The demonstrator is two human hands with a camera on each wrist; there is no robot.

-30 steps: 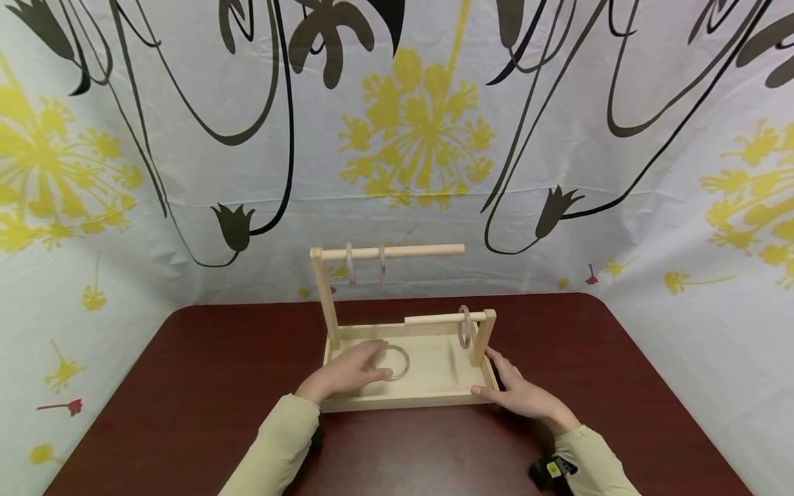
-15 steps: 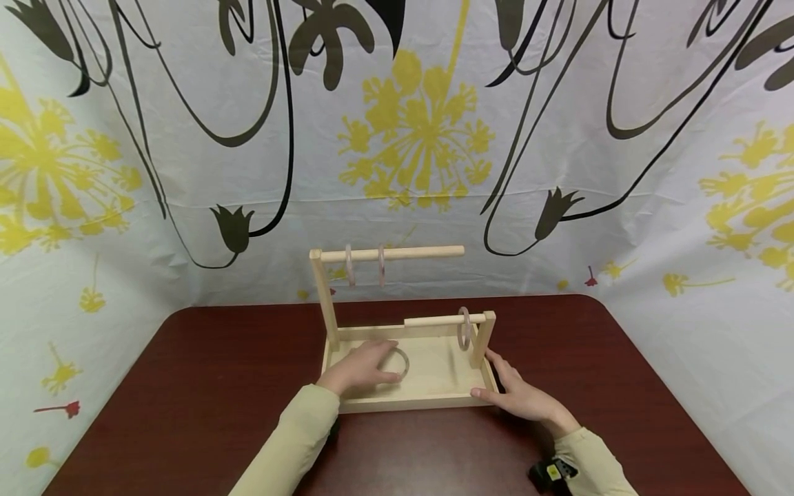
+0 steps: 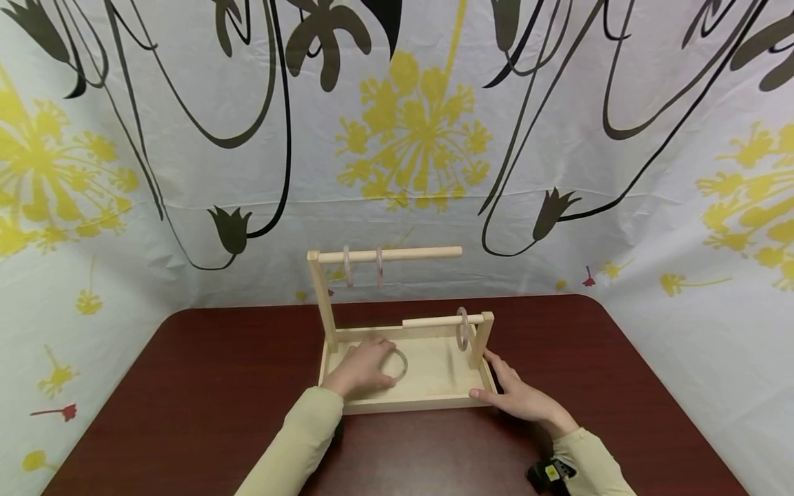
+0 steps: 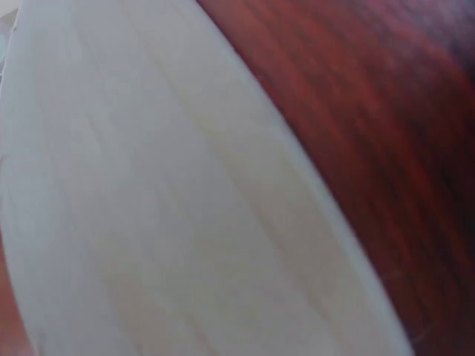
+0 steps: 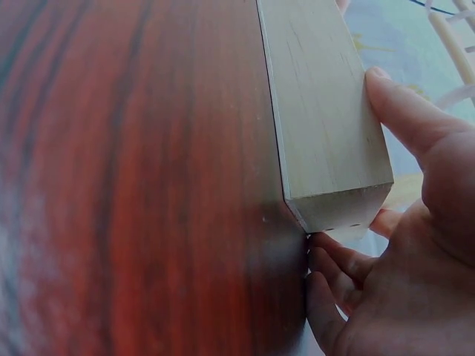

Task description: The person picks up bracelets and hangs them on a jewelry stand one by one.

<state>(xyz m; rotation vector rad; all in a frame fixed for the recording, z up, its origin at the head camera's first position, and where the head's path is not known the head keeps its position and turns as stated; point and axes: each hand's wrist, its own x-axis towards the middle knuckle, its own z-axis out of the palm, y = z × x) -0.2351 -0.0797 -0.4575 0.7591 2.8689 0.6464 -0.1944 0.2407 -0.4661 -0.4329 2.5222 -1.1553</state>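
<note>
A pale wooden tray stand [image 3: 428, 401] has a tall post with a long peg [image 3: 428, 253] at left and a shorter post with a low peg [image 3: 434, 320] at right. My left hand [image 3: 362, 365] reaches over the front wall and grips a translucent ring [image 3: 405, 363] lying on the tray floor, thumb at its near side and fingers at its far side. The palm hides the ring's left part. My right hand [image 3: 524, 397] holds the tray's front right corner; its thumb [image 5: 401, 104] presses the top edge and the other fingers curl at the end wall.
Two rings hang on the tall peg, the right one [image 3: 380, 267] nearer its middle. Another ring [image 3: 462, 329] hangs on the low peg near its post. The stand sits on a dark red-brown table [image 3: 217, 386], with a patterned cloth [image 3: 260, 165] behind and at the sides.
My left hand has moved right over the ring, and its thumb and fingers have closed in on the ring's edges. The right hand stays on the tray's corner.
</note>
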